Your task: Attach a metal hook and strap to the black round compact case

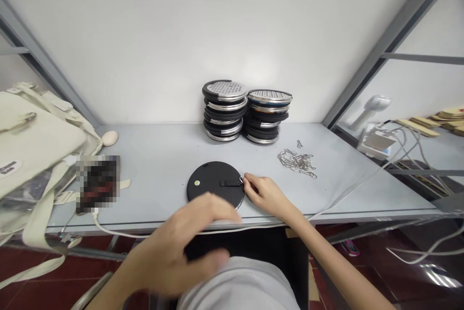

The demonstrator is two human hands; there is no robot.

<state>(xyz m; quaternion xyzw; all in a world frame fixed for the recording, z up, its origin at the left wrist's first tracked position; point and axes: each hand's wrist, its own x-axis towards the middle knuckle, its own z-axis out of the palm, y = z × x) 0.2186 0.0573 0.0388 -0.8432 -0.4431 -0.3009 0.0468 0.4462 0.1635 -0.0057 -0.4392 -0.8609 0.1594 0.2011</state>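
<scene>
Right hand pinching a small ring at the edge of a flat black disc on the grey bench.

The round flat black disc (215,183) lies near the front edge of the pale grey table (152,155), its short black tab (230,183) running along the 3-to-9 o'clock line and ending at the disc's 3 o'clock rim. There the right hand (266,194) has thumb and forefinger nearly closed on a small silver metal ring (241,180), touching the tab's outer end. The left hand (181,247) hovers loosely open at the disc's 6 o'clock, blurred, holding nothing, so the right is nearer. A loose pile of silver metal clips (297,161) lies at 2 o'clock from the disc, two stacks of metal-faced round discs (246,112) at 12 o'clock, and a cream canvas bag (36,141) at 9 o'clock.
</scene>
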